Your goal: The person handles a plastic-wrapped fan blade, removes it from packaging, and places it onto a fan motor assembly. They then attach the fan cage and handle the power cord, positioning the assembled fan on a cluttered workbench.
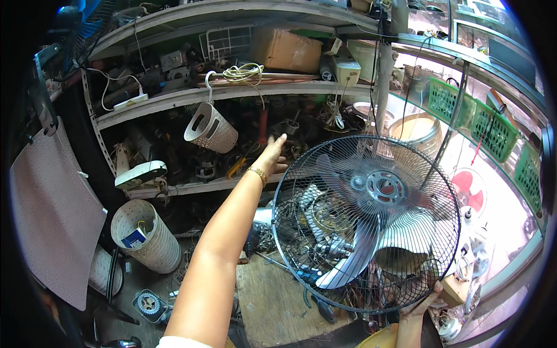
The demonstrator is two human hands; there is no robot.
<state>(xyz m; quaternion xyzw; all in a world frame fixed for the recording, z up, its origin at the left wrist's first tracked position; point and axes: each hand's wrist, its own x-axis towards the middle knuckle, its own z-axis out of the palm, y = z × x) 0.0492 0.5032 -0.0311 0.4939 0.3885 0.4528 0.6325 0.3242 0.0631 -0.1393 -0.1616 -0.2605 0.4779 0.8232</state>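
My left hand [271, 158] is stretched toward the shelf, fingers extended and nothing held. A gold-coloured watch or bracelet [258, 173] circles that wrist. Just beyond the fingers a red-handled tool [263, 124] hangs down, and a yellow-handled tool [237, 167] lies on the shelf to the left. At the lower right my right hand [422, 304] grips the bottom rim of a round black wire fan guard [284, 232], tilted upright over the work place. Grey fan blades [361, 255] show through its wires; whether they are fixed to it I cannot tell.
A perforated basket [214, 132] hangs from the shelf [313, 88]. Below left stands a white perforated bin [156, 243]. Under the guard are a wooden board [272, 301], pliers [324, 309] and loose parts. Green baskets [493, 130] line the right side.
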